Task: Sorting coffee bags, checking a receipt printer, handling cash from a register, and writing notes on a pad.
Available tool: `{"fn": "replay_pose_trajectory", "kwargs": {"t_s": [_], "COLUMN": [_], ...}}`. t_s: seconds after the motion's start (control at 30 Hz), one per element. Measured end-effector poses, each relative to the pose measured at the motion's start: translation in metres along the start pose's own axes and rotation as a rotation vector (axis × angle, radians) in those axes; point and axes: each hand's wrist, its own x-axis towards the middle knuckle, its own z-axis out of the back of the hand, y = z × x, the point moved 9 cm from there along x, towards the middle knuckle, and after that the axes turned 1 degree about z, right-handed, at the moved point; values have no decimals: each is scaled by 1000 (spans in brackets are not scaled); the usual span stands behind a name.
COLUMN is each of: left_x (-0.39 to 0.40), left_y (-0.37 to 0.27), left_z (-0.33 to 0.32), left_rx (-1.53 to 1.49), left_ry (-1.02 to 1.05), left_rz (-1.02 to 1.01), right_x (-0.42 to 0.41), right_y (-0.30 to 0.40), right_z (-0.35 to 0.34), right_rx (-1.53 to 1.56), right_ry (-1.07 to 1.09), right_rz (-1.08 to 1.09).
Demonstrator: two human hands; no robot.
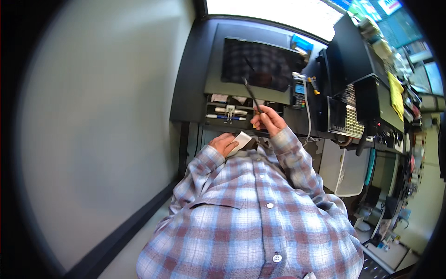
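Observation:
My right hand grips a slender black tool, pen-like, its tip pointing up and away from me. Whether it is a pen or a blade cannot be made out. A small yellow piece shows by the lower fingers. Lower and to the left, my left hand pinches a folded white paper close to my shirt front. Just beyond both hands is a black organizer tray holding a white marker, a blue-and-white pen and a metal-handled clip.
Behind the tray is a dark glossy screen reflecting my shirt. To its right are a card payment terminal with a pale cable, a yellow-and-black tool and a blue box. Black equipment carries a yellow cloth. A wall bounds the left.

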Motion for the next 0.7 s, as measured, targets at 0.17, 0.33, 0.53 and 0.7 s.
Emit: {"fn": "replay_pose_trajectory", "kwargs": {"t_s": [0.17,0.33,0.53,0.7], "left_x": [28,49,81,94], "left_y": [1,15,22,27], "left_z": [7,30,51,57], "left_rx": [22,85,86,101], "left_ry": [68,26,5,50], "left_rz": [-41,-20,-61,-98], "right_x": [-38,-72,-67,-50], "right_y": [1,-26,-56,-54], "right_z": [93,108,92,89], "right_rx": [146,176,-174,-632], "right_ry": [-261,-390,-664,-826], "right_rz": [167,133,55,36]}}
